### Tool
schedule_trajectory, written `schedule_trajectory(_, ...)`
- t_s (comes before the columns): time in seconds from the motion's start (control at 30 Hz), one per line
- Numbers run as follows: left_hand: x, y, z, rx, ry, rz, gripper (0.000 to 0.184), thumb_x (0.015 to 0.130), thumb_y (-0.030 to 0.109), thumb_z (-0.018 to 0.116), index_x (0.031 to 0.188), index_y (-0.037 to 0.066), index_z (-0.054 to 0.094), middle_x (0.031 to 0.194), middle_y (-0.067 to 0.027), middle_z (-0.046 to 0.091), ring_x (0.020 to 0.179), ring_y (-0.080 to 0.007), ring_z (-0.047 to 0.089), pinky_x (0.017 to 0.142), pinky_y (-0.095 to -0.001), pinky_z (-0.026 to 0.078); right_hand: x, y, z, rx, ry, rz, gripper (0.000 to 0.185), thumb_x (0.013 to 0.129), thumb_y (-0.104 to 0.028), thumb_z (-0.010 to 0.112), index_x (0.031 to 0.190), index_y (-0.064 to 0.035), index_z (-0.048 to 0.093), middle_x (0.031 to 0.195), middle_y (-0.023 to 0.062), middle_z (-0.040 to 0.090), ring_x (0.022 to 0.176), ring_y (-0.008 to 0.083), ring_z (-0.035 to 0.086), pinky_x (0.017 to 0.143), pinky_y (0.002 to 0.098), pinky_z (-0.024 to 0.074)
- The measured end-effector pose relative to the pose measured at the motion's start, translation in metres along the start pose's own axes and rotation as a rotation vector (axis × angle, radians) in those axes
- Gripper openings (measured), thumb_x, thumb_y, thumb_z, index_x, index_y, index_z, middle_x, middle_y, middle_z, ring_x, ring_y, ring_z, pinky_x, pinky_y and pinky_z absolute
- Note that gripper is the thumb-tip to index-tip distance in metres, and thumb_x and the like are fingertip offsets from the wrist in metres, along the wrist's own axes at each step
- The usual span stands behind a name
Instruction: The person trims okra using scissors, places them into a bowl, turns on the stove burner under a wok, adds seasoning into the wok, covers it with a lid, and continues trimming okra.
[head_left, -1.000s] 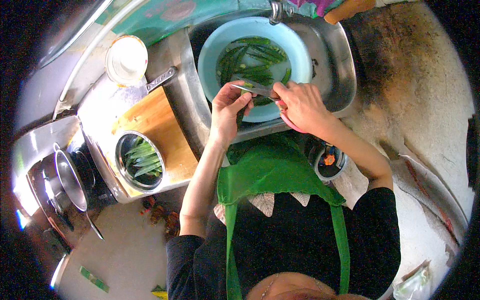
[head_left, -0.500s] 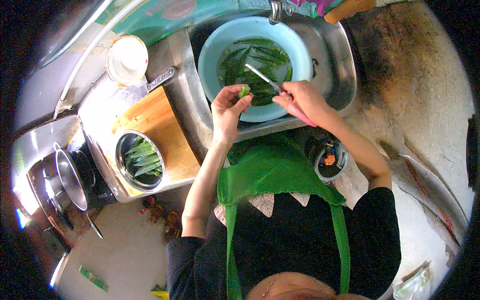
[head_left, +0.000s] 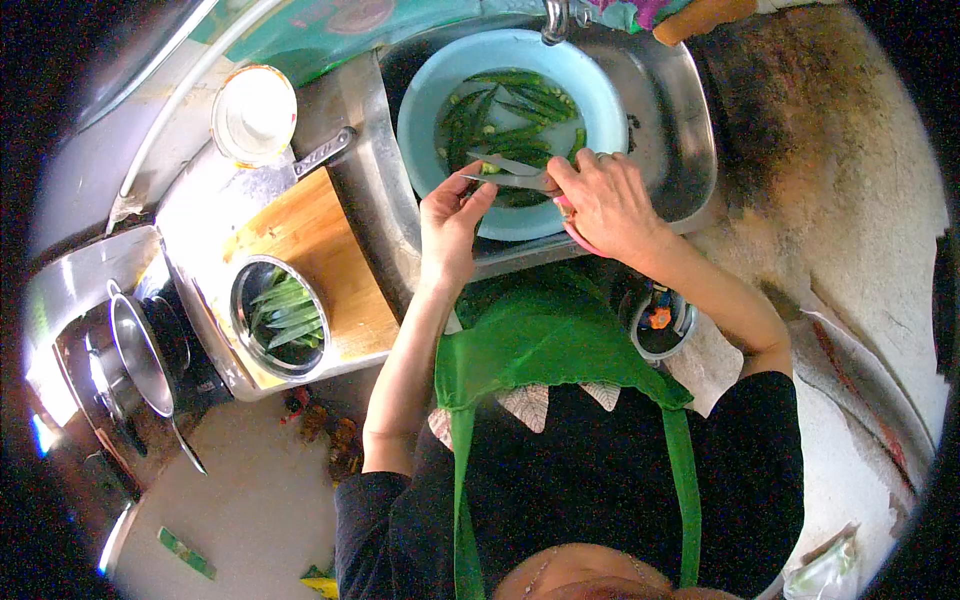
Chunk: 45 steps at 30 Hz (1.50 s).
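Head view: the left hand (head_left: 449,215) has its grip pinched around a green pod (head_left: 489,169), its tip between the parted blades of the pink-handled scissors (head_left: 520,182) — these grasped in the right hand (head_left: 607,205). Both hands are over the near side of the blue basin (head_left: 415,110); more pods (head_left: 508,107) lie inside it. Leftward, a metal bowl (head_left: 237,305) holding green pieces (head_left: 293,310) rests on a wooden board (head_left: 350,290).

A steel sink (head_left: 668,150), tap (head_left: 555,22), wooden board (head_left: 352,305) and pan (head_left: 143,345) show this is a kitchen.

Pink-handled scissors (head_left: 530,183), green pods (head_left: 535,97), pale-blue basin (head_left: 606,110)
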<state>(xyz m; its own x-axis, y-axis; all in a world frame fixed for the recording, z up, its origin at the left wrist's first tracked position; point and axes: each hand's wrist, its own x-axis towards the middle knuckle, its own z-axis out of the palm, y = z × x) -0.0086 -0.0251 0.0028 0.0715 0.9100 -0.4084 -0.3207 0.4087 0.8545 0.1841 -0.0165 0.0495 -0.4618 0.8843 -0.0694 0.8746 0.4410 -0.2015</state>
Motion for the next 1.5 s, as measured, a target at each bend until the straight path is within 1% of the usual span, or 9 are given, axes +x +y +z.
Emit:
schedule_trajectory(0.43,0.000,0.005,-0.005,-0.005,0.082,-0.062,0.027,0.076,-0.003,0.067,0.103,-0.005,0.063,0.089,-0.0072,0.067,0.077,-0.0091,0.059,0.074,-0.0200,0.047,0.009,0.009,0.004,0.216,-0.132,0.010,0.015,0.077,-0.020,0.064,0.080,-0.0081,0.056,0.060,0.0134,0.059,0.060,0.0336,0.060,0.055,0.0416,0.0464)
schedule_trajectory(0.57,0.000,0.010,-0.006,0.033,0.053,-0.025,0.029,0.077,-0.002,0.066,0.106,-0.003,0.063,0.091,-0.0061,0.066,0.079,-0.0095,0.059,0.076,-0.0202,0.046,0.015,0.026,0.021,0.551,-0.222,0.183,0.025,0.075,-0.027,0.069,0.078,-0.0049,0.057,0.056,0.0125,0.055,0.053,0.0236,0.058,0.053,0.0375,0.0458)
schedule_trajectory(0.63,-0.004,0.021,-0.006,0.072,-0.022,0.021,0.026,0.081,0.001,0.063,0.108,0.001,0.064,0.091,-0.0044,0.064,0.083,-0.0095,0.057,0.077,-0.0209,0.045,0.022,0.029,0.010,0.984,-0.609,0.608,0.025,0.075,-0.027,0.069,0.076,-0.0042,0.058,0.055,0.0117,0.053,0.052,0.0198,0.057,0.053,0.0369,0.0444)
schedule_trajectory(0.77,-0.026,0.052,-0.025,0.236,0.006,0.004,0.020,0.090,0.013,0.055,0.105,0.003,0.065,0.092,-0.0014,0.064,0.082,-0.0075,0.054,0.074,-0.0212,0.042,0.013,0.072,0.067,0.250,-0.241,0.309,0.021,0.079,-0.027,0.062,0.077,-0.0069,0.060,0.073,0.0168,0.062,0.068,0.0361,0.061,0.061,0.0449,0.0459)
schedule_trajectory(1.17,-0.084,0.099,-0.180,0.765,0.668,0.214,0.005,0.079,0.004,0.065,0.082,0.002,0.069,0.080,-0.0031,0.065,0.074,-0.0104,0.056,0.071,-0.0228,0.043,-0.008,0.098,0.063,0.404,-0.187,0.413,0.022,0.077,-0.026,0.064,0.073,-0.0060,0.056,0.065,0.0148,0.058,0.062,0.0314,0.058,0.057,0.0410,0.0418)
schedule_trajectory(1.2,-0.074,0.090,-0.172,0.830,0.649,0.388,0.008,0.080,0.003,0.064,0.086,0.000,0.069,0.082,-0.0052,0.066,0.074,-0.0113,0.059,0.071,-0.0230,0.045,-0.007,0.097,0.063,0.381,-0.154,0.396,0.018,0.078,-0.024,0.062,0.076,-0.0063,0.058,0.069,0.0150,0.060,0.065,0.0333,0.060,0.058,0.0431,0.0433)
schedule_trajectory(1.3,-0.027,0.090,-0.060,0.784,0.343,0.239,0.019,0.088,0.008,0.054,0.097,-0.002,0.067,0.089,-0.0078,0.068,0.082,-0.0140,0.062,0.076,-0.0252,0.048,-0.008,0.097,0.067,0.342,-0.118,0.375,0.016,0.079,-0.023,0.060,0.078,-0.0068,0.059,0.072,0.0150,0.062,0.067,0.0356,0.061,0.058,0.0454,0.0445)
schedule_trajectory(1.4,0.076,-0.012,-0.014,0.912,-0.108,0.249,0.018,0.085,0.014,0.056,0.098,0.006,0.067,0.095,-0.0127,0.067,0.084,-0.0240,0.065,0.075,-0.0335,0.050,-0.007,0.104,0.071,0.370,-0.113,0.391,0.017,0.079,-0.025,0.059,0.077,-0.0074,0.058,0.070,0.0147,0.062,0.064,0.0360,0.060,0.057,0.0456,0.0441)
schedule_trajectory(1.5,0.155,-0.110,0.026,1.320,-0.186,0.472,0.016,0.082,0.016,0.057,0.091,0.003,0.061,0.085,-0.0157,0.064,0.086,-0.0328,0.061,0.079,-0.0431,0.046,-0.007,0.103,0.065,0.510,-0.117,0.421,0.019,0.080,-0.026,0.057,0.075,-0.0081,0.056,0.069,0.0159,0.061,0.063,0.0361,0.060,0.056,0.0457,0.0442)
